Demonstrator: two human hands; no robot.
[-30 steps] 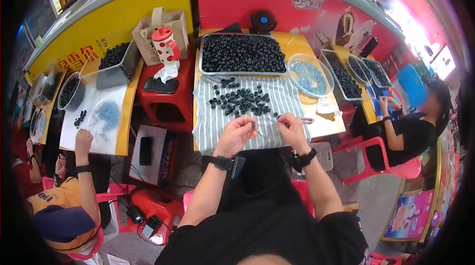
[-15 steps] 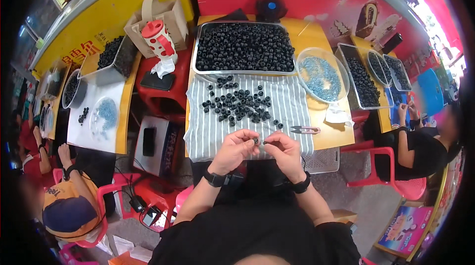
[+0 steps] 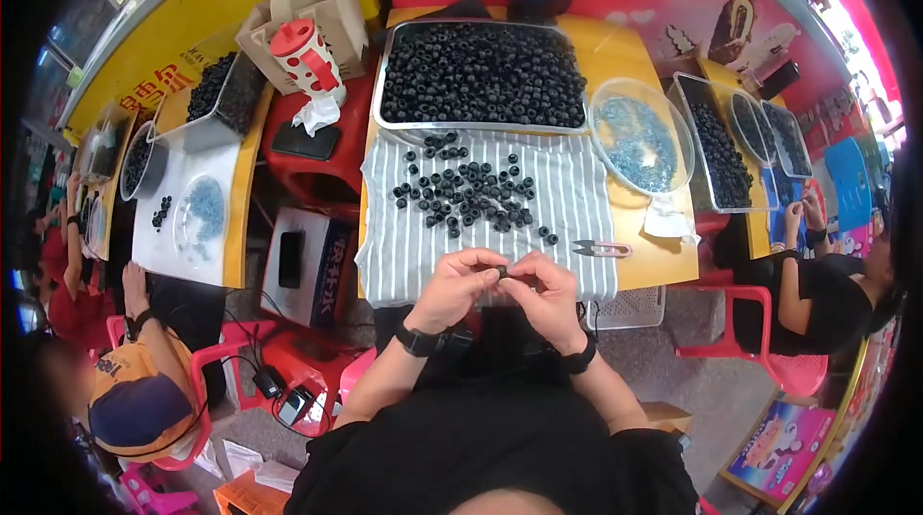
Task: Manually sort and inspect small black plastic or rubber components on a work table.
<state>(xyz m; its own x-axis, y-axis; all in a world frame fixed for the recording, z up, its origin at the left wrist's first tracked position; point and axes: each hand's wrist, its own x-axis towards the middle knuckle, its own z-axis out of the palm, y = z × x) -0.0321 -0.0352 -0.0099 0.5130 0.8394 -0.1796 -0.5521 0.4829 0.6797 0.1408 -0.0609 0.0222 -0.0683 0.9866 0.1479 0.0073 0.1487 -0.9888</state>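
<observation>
My left hand [image 3: 457, 292] and right hand [image 3: 545, 296] meet over the near edge of a grey-and-white striped cloth [image 3: 577, 188]. Between their fingertips is a small round black part [image 3: 503, 271], which both hands pinch; its details are mostly covered by the fingers. Ahead of them, a loose group of similar black ring-like parts [image 3: 471, 190] lies on the cloth. Thread snips [image 3: 603, 249] with pinkish handles rest to the right of my right hand, at the cloth's edge.
Behind the cloth stands a tray [image 3: 481, 127] full of black parts. A clear round tub [image 3: 686, 154] of small bluish-clear pieces sits right, near crumpled white paper [image 3: 667, 223]. A red stool [image 3: 346, 164] bears a spotted tumbler [image 3: 310, 63] and phone. People work at both sides.
My hands have come together; before, they were slightly apart, each pinching a small dark piece. The view has shifted a little. The parts on the cloth look unchanged.
</observation>
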